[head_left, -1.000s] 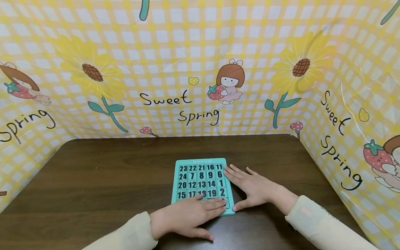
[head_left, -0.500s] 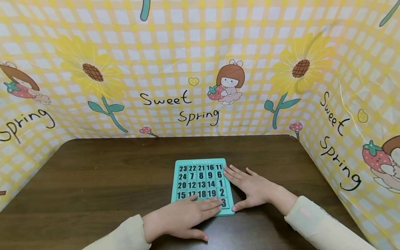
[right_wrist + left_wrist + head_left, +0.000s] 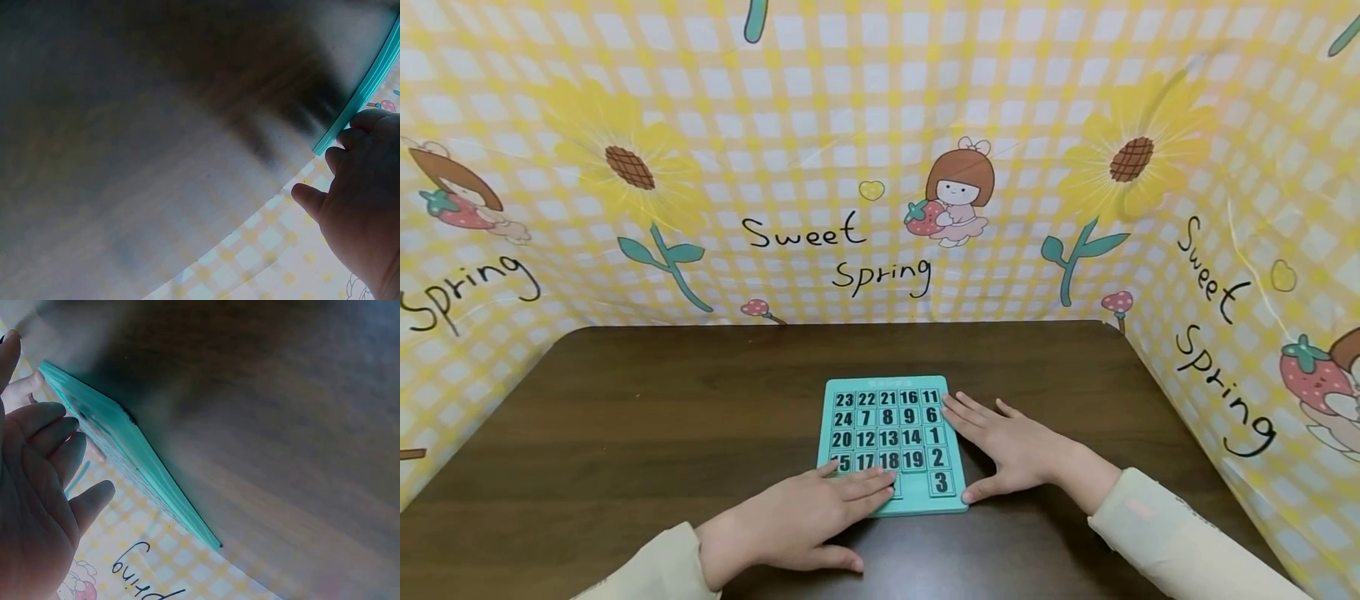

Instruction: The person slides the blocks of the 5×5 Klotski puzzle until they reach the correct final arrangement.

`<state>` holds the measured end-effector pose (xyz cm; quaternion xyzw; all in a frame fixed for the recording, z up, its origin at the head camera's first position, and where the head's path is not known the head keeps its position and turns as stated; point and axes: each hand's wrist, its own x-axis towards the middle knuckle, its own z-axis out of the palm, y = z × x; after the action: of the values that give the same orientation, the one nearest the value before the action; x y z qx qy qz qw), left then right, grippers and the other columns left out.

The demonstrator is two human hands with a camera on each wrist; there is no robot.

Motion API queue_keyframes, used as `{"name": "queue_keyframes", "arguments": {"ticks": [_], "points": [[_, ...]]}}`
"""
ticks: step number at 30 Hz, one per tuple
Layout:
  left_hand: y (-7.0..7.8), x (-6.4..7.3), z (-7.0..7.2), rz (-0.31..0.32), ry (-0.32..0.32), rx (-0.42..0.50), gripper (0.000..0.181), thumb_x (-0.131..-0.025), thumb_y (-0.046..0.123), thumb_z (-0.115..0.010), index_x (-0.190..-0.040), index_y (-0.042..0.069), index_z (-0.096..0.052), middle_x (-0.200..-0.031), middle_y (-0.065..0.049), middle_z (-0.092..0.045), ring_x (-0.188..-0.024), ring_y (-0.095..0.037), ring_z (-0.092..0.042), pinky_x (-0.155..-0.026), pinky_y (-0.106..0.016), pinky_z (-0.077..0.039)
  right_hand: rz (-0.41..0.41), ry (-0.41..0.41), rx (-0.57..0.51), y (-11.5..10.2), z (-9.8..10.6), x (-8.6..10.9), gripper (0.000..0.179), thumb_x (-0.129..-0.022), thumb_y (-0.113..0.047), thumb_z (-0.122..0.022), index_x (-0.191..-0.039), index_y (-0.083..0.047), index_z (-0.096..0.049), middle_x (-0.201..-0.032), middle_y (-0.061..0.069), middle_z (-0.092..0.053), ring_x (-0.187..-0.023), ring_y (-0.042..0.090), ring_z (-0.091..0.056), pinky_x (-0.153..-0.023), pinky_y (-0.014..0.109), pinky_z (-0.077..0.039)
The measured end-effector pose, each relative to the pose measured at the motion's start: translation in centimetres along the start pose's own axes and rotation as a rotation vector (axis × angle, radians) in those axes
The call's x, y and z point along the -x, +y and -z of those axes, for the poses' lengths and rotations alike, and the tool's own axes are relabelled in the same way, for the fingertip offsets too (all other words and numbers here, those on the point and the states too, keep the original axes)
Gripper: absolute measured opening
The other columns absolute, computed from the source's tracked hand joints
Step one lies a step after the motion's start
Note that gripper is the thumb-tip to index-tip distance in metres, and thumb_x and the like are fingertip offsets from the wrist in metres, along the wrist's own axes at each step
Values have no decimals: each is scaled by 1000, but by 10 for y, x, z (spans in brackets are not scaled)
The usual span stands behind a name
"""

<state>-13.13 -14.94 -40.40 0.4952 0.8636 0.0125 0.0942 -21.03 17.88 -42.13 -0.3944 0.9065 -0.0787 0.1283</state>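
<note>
A teal sliding number puzzle (image 3: pixel 917 505) lies flat on the table, its tiles bearing black numbers. The left hand (image 3: pixel 805 517) reaches over the bottom row with straight fingers, fingertips resting on the tiles there and hiding most of them. Between those fingertips and tile 3 (image 3: pixel 941 482) a bare slot shows in the bottom row. Against the puzzle's right edge rests the right hand (image 3: pixel 1015 450), fingers extended, thumb by the lower right corner. The left wrist view shows the puzzle's side (image 3: pixel 144 450) beyond the fingers; the right wrist view shows its edge (image 3: pixel 362 90) at the fingertips.
The dark brown wooden table (image 3: pixel 700 400) spreads around the puzzle. A yellow checked cloth (image 3: pixel 805 125) with flowers and "Sweet Spring" lettering stands behind it and along the sides. Pale sleeves (image 3: pixel 1187 533) cover both forearms.
The left hand has moved left along the bottom row, uncovering tile 3 and then the bare slot beside it. The right hand stays at the right edge. The head view has shifted slightly.
</note>
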Motion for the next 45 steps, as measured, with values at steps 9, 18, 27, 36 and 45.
{"name": "queue_keyframes", "arguments": {"ticks": [9, 18, 27, 36, 45], "points": [[0, -6, -3, -18, 1, -16, 79, -98, 64, -40, -157, 13, -31, -165, -1, -27, -151, -15, -29, -110, -57, -41, -4, -11, -3, 0, 0, 0, 112, -80, -79, -57, -161, -16, -11, -169, 4, -5, -156, 27, -7, -118, 68, -16], [2, -20, -1, -40, -18, -26, 79, -98, 64, -40, -157, 13, -30, -166, 0, -25, -152, -14, -26, -112, -56, -39, -6, -12, -8, 2, 1, -1, 113, -80, -80, -56, -161, -16, -10, -169, 3, -4, -157, 26, -5, -118, 68, -15], [5, -31, 1, -66, -24, -55, 81, -97, 65, -41, -158, 12, -29, -166, -1, -24, -152, -14, -26, -113, -55, -39, -12, -11, 6, 3, 0, -1, 113, -80, -80, -56, -161, -16, -9, -169, 3, -4, -157, 25, -5, -118, 68, -16], [-1, -12, 5, -9, -20, -4, 81, -97, 65, -41, -158, 13, -29, -166, -1, -22, -152, -16, -26, -113, -55, -38, -14, -15, -8, 1, 0, -2, 113, -80, -79, -57, -161, -16, -10, -169, 2, -4, -157, 25, -5, -118, 68, -15], [-9, 15, 6, 69, -26, 43, 80, -97, 65, -41, -157, 13, -31, -166, 0, -23, -152, -17, -26, -113, -57, -36, -3, -13, -13, 0, 1, 0, 113, -80, -78, -58, -161, -16, -10, -169, 3, -4, -157, 26, -6, -118, 68, -15]]}}
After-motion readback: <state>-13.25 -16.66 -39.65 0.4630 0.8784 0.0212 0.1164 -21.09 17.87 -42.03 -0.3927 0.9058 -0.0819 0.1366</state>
